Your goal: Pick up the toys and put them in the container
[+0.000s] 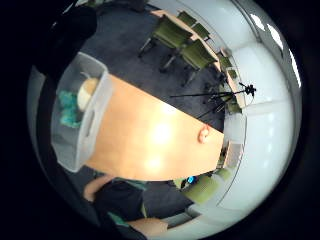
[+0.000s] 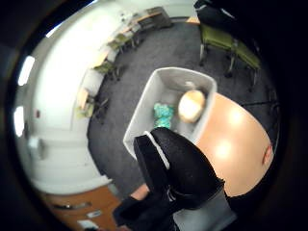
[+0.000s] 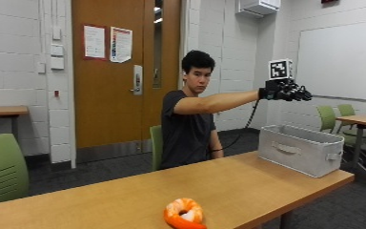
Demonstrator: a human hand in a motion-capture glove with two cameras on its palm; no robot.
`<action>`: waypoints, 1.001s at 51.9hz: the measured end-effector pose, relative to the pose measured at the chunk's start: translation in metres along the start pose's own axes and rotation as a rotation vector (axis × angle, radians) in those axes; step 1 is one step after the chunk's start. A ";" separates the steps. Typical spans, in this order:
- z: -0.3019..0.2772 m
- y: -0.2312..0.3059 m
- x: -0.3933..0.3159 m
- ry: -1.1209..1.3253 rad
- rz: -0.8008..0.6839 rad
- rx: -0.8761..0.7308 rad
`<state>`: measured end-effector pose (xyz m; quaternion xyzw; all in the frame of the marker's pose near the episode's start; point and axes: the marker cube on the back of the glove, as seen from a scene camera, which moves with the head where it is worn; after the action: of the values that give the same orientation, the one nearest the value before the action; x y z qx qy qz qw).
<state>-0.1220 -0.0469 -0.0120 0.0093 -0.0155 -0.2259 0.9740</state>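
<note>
- The gloved right hand is held high above the grey container, at the end of an arm stretched out straight at shoulder height. In the thumb-side palm view its fingers are seen relaxed and only slightly bent, and nothing is held in them.
- Inside the container, a teal toy and a round cream-coloured toy are seen lying side by side on the bottom.
- The container is placed at the far end of the wooden surface, near its corner.
- One orange and white plush toy is left on the surface, well apart from the container and close to the near edge.
- It is judged to be soft, light and easily squeezed, with little risk of slipping or breaking. It is best taken around its plump middle, with the fingers closed from above.
- A long reach back across the surface is judged to be needed for that.
</note>
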 end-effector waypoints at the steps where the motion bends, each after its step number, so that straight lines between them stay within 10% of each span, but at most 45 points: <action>1: -0.003 0.005 0.004 -0.027 -0.025 0.003; 30: -0.027 0.132 0.280 0.103 0.448 0.031; 52: 0.076 0.214 0.447 0.126 0.654 0.008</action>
<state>0.3712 -0.0525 0.0805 0.0217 0.0418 0.0999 0.9939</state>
